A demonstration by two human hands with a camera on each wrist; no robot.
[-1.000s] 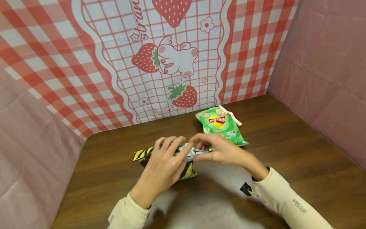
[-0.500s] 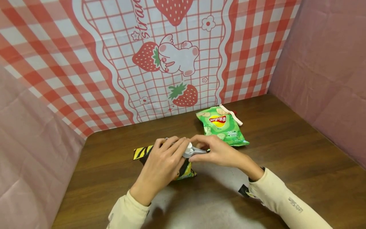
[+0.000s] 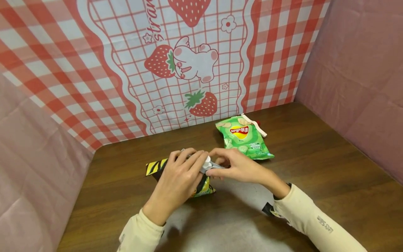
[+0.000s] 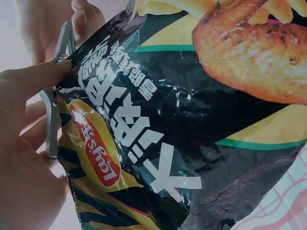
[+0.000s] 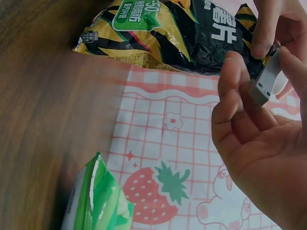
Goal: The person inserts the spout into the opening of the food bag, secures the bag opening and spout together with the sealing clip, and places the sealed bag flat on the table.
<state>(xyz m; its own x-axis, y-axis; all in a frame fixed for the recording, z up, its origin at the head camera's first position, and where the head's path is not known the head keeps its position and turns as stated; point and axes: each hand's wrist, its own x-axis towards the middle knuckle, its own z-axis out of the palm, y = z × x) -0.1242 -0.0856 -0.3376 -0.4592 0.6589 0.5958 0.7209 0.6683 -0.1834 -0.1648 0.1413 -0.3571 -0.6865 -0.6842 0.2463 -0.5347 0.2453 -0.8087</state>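
Note:
In the head view my left hand [image 3: 177,180] holds the folded top of a black-and-yellow Lay's chip bag [image 3: 203,188], its fingers lying over a grey bag clip [image 3: 207,166] with a white round part. My right hand [image 3: 239,166] pinches the clip's right end between thumb and fingers. Up close in the left wrist view, the grey clip [image 4: 52,127] runs along the edge of the chip bag [image 4: 168,110], beside the left thumb. The clip's squared end [image 5: 265,84] sits between the right thumb and fingers in the right wrist view. Fingers hide the clip's middle.
A green Lay's chip bag [image 3: 240,136] lies flat behind my right hand, with a white bag clip [image 3: 255,125] along its far right edge. The brown wooden table [image 3: 315,157] ends at a strawberry-print cloth [image 3: 201,70] and pink side curtains [image 3: 355,70].
My left fingers have slid to cover more of the grey clip and its white part. The right hand has shifted slightly left, still pinching the clip's end. The green bag stays put.

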